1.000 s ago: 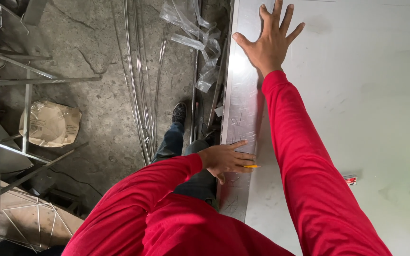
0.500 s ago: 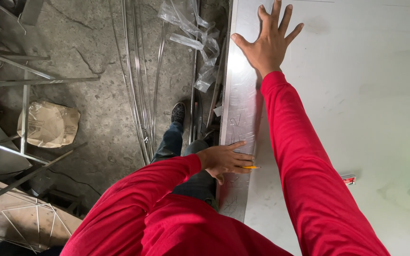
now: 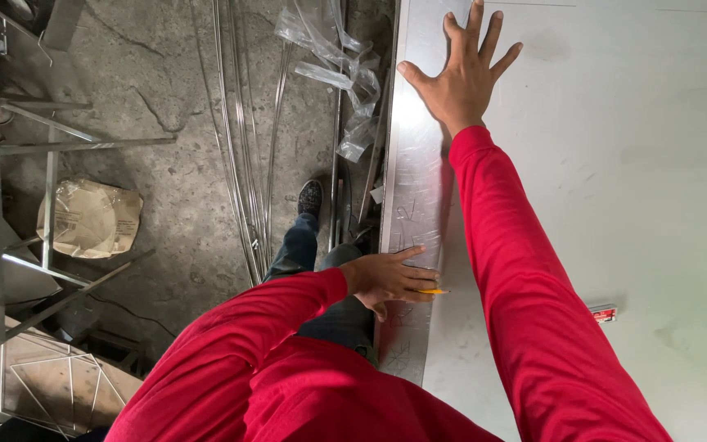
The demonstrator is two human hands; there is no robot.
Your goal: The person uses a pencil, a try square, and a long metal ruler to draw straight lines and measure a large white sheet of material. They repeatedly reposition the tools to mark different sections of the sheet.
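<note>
My right hand (image 3: 461,74) lies flat with fingers spread on a large pale metal sheet (image 3: 615,188), near its far left edge. My left hand (image 3: 390,277) is closed around a yellow pencil (image 3: 433,291), whose tip rests on the shiny strip (image 3: 411,164) that runs along the sheet's left edge. Both arms wear red sleeves. The right forearm crosses the sheet and hides part of it.
A small red object (image 3: 603,313) lies on the sheet right of my arm. On the concrete floor at left are long metal rods (image 3: 243,164), crumpled clear plastic (image 3: 345,65), a brown paper bag (image 3: 90,218) and wire frames (image 3: 34,376). My shoe (image 3: 311,198) stands beside the sheet.
</note>
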